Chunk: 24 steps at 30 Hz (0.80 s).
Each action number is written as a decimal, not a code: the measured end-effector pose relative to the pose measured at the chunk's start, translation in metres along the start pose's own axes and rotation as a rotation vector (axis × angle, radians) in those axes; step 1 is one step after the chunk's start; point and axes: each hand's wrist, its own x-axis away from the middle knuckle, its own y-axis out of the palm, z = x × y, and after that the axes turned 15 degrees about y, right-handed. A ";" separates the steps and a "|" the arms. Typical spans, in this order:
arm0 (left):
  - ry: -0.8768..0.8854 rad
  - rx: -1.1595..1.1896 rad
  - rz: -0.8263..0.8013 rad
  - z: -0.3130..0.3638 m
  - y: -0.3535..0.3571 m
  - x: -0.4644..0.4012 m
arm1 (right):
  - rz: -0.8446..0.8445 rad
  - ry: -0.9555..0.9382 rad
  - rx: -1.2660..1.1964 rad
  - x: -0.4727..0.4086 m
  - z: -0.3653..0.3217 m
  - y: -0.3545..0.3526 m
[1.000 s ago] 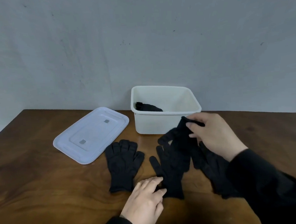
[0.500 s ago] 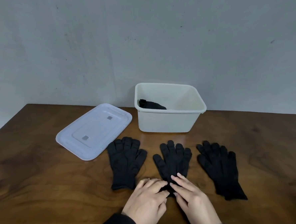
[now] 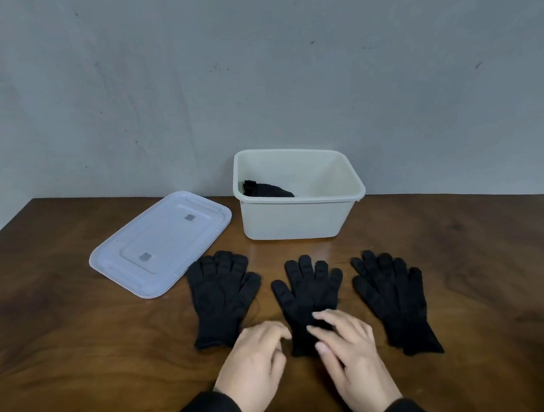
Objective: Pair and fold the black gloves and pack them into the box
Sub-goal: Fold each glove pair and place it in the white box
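Note:
Three black gloves lie flat on the wooden table, fingers pointing away from me: a left glove [image 3: 220, 296], a middle glove [image 3: 308, 294] and a right glove [image 3: 394, 297]. My left hand [image 3: 258, 362] rests beside the middle glove's cuff, its fingertips at the glove's left edge. My right hand [image 3: 350, 357] lies on the lower part of the middle glove with its fingers nearly straight. Behind them stands the white box [image 3: 297, 218], open, with a folded black glove bundle [image 3: 266, 190] in its left end.
The box's white lid [image 3: 161, 242] lies flat on the table to the left of the box, just behind the left glove. A grey wall rises right behind the box. The table's left edge runs diagonally at the far left.
One second ago my right hand held a glove up near the box; that glove now lies flat on the middle glove. Both hands have come down to the middle glove's cuff.

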 end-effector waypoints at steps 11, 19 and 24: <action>0.171 -0.219 -0.255 -0.010 0.011 -0.018 | -0.188 -0.021 0.193 -0.010 0.005 -0.010; 0.102 -0.184 -0.229 -0.005 0.006 -0.014 | -0.035 0.057 0.124 -0.013 -0.004 0.006; 0.065 -0.097 -0.230 0.000 -0.003 -0.018 | -0.063 0.066 -0.015 -0.009 0.000 -0.002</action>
